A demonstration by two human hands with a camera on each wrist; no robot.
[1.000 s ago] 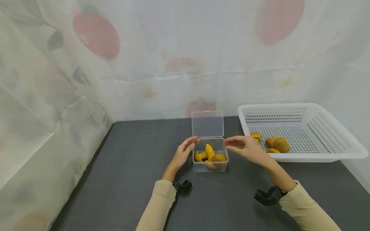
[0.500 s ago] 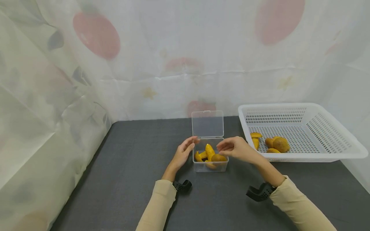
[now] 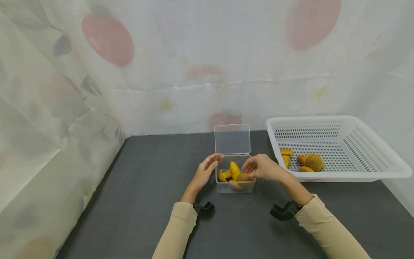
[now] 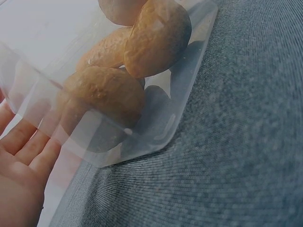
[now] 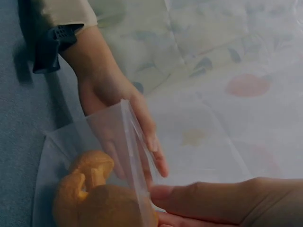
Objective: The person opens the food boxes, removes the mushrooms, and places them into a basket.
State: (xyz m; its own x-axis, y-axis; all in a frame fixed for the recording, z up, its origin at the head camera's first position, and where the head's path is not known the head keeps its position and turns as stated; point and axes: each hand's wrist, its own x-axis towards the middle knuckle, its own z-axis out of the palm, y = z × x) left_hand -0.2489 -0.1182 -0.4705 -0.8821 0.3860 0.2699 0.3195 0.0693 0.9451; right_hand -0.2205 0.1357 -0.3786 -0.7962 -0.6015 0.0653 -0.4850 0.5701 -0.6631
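Observation:
A clear lidded box [image 3: 235, 187] stands on the dark tabletop, lid [image 3: 232, 139] raised. Inside lie several yellow-brown mushrooms [image 3: 234, 170], some with rounded caps. My left hand [image 3: 202, 174] rests against the box's left wall near the back corner, its fingers nearly straight in the left wrist view. Over the right rim reaches my right hand [image 3: 263, 168], fingers loosely bent and thumb tip at a brown mushroom cap [image 3: 244, 177]. In the right wrist view the thumb [image 5: 189, 194] shows beside the box wall, while part of the fingers is hidden below it.
A white slotted basket [image 3: 349, 176] sits to the right with several more mushrooms [image 3: 313, 162] at its left end. Behind the table hangs a pale fruit-print curtain [image 3: 194, 54], which also lines the left side. Black wrist cameras [image 3: 284, 211] sit on both wrists.
My right hand has moved left from beside the box's right rim to over its inside, down to the brown mushroom cap. My left hand, the box and the basket have stayed put.

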